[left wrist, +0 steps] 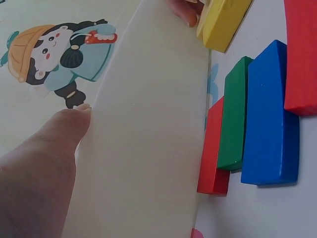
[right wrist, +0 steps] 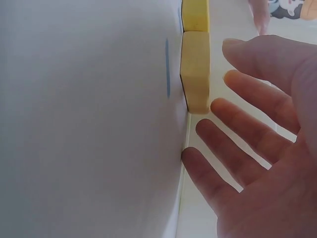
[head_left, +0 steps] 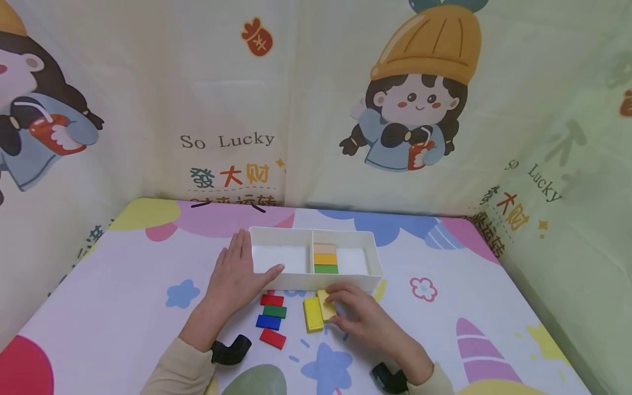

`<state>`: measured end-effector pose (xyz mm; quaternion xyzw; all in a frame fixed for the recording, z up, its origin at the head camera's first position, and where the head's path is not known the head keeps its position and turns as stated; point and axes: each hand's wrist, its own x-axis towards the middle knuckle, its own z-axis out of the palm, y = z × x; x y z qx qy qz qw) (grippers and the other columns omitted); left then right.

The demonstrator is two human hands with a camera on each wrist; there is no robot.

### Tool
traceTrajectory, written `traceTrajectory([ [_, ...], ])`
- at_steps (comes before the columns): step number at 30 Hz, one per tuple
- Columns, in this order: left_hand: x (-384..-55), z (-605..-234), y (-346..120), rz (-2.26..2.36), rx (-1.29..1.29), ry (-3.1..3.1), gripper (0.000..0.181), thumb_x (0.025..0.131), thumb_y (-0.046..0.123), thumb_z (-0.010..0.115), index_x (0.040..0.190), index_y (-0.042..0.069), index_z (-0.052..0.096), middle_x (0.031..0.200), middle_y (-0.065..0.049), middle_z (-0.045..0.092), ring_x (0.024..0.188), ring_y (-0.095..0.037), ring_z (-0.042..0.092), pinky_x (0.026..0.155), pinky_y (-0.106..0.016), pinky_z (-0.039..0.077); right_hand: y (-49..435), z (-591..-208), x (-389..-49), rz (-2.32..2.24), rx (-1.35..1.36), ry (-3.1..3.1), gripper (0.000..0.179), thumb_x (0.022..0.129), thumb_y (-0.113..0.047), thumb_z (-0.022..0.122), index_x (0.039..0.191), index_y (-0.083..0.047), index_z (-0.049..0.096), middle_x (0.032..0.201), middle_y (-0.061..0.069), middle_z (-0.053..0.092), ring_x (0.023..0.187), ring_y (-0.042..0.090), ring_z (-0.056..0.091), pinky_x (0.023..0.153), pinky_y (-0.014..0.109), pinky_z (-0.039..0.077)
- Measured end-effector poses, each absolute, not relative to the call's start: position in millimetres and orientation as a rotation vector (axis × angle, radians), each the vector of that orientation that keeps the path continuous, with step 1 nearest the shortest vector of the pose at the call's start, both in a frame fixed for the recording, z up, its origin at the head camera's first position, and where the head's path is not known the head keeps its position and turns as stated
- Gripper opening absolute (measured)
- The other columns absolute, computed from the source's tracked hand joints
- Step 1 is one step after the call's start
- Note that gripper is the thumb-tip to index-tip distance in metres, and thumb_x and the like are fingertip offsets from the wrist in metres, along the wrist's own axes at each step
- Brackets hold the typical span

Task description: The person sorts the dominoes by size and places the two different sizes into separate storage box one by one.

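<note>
My left hand [head_left: 238,280] rests against the left end of a white two-part box [head_left: 286,282], fingers straight and thumb along its front rim. Beside the box's front wall, my right hand [head_left: 362,318] hovers around a pale wooden block [head_left: 326,305]. Its fingers [right wrist: 247,124] are spread and loosely bent, with the tips right by that block in the right wrist view. A yellow block [head_left: 312,315] lies against the pale block's left side. Inside the right compartment, a beige block [head_left: 324,248], an orange block [head_left: 325,259] and a green block [head_left: 326,269] line the divider.
In front of the box's left half lie a red block [head_left: 272,300], a dark green block [head_left: 274,311], a blue block [head_left: 269,322] and a second red block [head_left: 273,338]. A patterned cloth [head_left: 395,351] covers the table, and a printed curtain [head_left: 321,109] hangs behind it.
</note>
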<state>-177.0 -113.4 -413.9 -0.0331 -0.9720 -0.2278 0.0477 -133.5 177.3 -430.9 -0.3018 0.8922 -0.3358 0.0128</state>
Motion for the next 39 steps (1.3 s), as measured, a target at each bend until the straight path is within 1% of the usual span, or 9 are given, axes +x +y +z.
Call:
traceTrajectory([
  [4, -176.8, -412.8, -112.9, -0.698, -0.103, -2.969, 0.113, 0.084, 0.064, 0.063, 0.157, -0.003, 0.007, 0.165, -0.023, 0.009, 0.153, -0.043, 0.01, 0.121, -0.063, 0.014, 176.1, -430.2, -133.2, -1.033, -0.923, 2.772, 0.029, 0.088, -0.016, 0.075, 0.117, -0.017, 0.068, 0.133, -0.002, 0.059, 0.126, 0.017, 0.053, 0.109, 0.037, 0.046],
  [11, -177.2, -412.1, -112.5, -0.686, -0.103, -2.963, 0.113, 0.084, 0.063, 0.063, 0.157, -0.003, 0.008, 0.165, -0.023, 0.009, 0.153, -0.043, 0.011, 0.121, -0.063, 0.015, 172.0, -429.7, -132.7, -0.963, -0.811, 2.768, 0.036, 0.087, -0.018, 0.076, 0.122, -0.017, 0.066, 0.139, -0.003, 0.055, 0.13, 0.017, 0.049, 0.11, 0.044, 0.045],
  [20, -177.0, -411.9, -113.4, -0.693, -0.099, -2.968, 0.113, 0.084, 0.063, 0.063, 0.157, -0.003, 0.007, 0.165, -0.023, 0.009, 0.152, -0.043, 0.011, 0.121, -0.063, 0.014, 169.8, -429.3, -132.8, -0.89, -0.788, 2.781, 0.043, 0.087, -0.023, 0.076, 0.128, -0.019, 0.063, 0.138, -0.007, 0.052, 0.124, 0.014, 0.05, 0.11, 0.042, 0.045],
  [25, -175.8, -412.0, -112.9, -0.704, -0.094, -2.969, 0.113, 0.084, 0.063, 0.063, 0.157, -0.003, 0.007, 0.165, -0.023, 0.009, 0.152, -0.043, 0.011, 0.121, -0.063, 0.014, 170.8, -428.1, -132.2, -0.875, -0.792, 2.774, 0.043, 0.087, -0.023, 0.076, 0.128, -0.019, 0.063, 0.137, -0.008, 0.053, 0.124, 0.014, 0.05, 0.11, 0.042, 0.046],
  [29, -175.8, -412.6, -112.3, -0.711, -0.097, -2.967, 0.113, 0.084, 0.063, 0.063, 0.157, -0.002, 0.008, 0.165, -0.023, 0.009, 0.153, -0.043, 0.01, 0.121, -0.063, 0.014, 173.0, -426.8, -132.3, -0.88, -0.822, 2.774, 0.042, 0.087, -0.019, 0.076, 0.127, -0.018, 0.064, 0.136, -0.006, 0.054, 0.124, 0.015, 0.051, 0.109, 0.043, 0.046],
  [34, -176.1, -413.5, -112.9, -0.713, -0.097, -2.958, 0.113, 0.084, 0.063, 0.063, 0.157, -0.002, 0.008, 0.165, -0.023, 0.009, 0.153, -0.042, 0.011, 0.121, -0.063, 0.014, 173.4, -427.5, -133.2, -0.887, -0.806, 2.756, 0.044, 0.086, -0.021, 0.077, 0.128, -0.021, 0.063, 0.136, -0.008, 0.052, 0.125, 0.014, 0.049, 0.111, 0.043, 0.045],
  [39, -175.6, -413.9, -113.5, -0.714, -0.096, -2.963, 0.113, 0.084, 0.063, 0.063, 0.157, -0.003, 0.007, 0.165, -0.023, 0.008, 0.153, -0.043, 0.01, 0.121, -0.063, 0.014, 173.6, -428.7, -132.4, -0.879, -0.831, 2.758, 0.044, 0.085, -0.022, 0.079, 0.126, -0.021, 0.064, 0.134, -0.009, 0.052, 0.122, 0.013, 0.049, 0.109, 0.041, 0.046],
])
